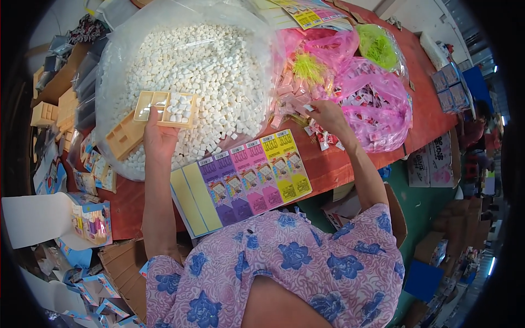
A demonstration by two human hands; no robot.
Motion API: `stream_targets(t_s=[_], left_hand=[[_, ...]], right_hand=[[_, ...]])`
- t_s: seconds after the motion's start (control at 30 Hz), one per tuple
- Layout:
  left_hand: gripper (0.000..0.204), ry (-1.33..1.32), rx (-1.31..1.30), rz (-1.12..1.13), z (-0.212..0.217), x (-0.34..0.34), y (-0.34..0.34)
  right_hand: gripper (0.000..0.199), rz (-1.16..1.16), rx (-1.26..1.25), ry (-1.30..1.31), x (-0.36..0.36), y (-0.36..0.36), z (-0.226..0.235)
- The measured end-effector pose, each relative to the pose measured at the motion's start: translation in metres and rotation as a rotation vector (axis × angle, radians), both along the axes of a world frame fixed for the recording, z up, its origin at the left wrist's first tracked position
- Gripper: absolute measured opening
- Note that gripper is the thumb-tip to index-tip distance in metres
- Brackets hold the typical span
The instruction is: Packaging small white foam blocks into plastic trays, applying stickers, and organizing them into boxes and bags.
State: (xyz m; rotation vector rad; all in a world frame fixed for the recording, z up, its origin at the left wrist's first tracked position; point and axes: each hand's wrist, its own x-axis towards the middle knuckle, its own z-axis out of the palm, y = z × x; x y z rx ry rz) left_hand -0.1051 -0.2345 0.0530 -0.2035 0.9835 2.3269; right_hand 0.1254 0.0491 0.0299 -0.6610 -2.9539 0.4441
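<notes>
My left hand (pixel 159 138) grips a cream plastic compartment tray (pixel 144 105) from below, thumb over its front edge. White marshmallow-like pieces (pixel 180 107) fill its right compartment, while the compartments to the left look bare. Under the tray lies a big clear bag (pixel 117 52) heaped with the same white pieces. A second cream tray (pixel 123 136) rests tilted on the bag's left part. My right hand (pixel 330 117) is over small pink and clear packets (pixel 287 87) on the right, fingers closed together. Something small and whitish shows at its fingertips, too small to name.
Sheets of purple, pink and yellow printed labels (pixel 240 180) lie at the table's near edge. Pink plastic bags (pixel 377 98) of red-and-white packets and a bag of green strands (pixel 377 48) stand right. Open printed boxes (pixel 90 218) crowd the left; a cardboard carton (pixel 435 161) stands right.
</notes>
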Motion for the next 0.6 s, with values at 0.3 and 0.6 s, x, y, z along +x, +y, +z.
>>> stream_targets(t_s=[0.3,0.6], left_hand=[[0.036,-0.021,0.019,0.0,-0.012,-0.004,0.0],[0.033,0.022,0.047,-0.118,-0.011,0.013,0.001]], right_hand=[[0.016,-0.261,-0.26,0.216,-0.009,0.007,0.001],[0.01,0.03,0.37,0.027,-0.013,-0.023,-0.037]])
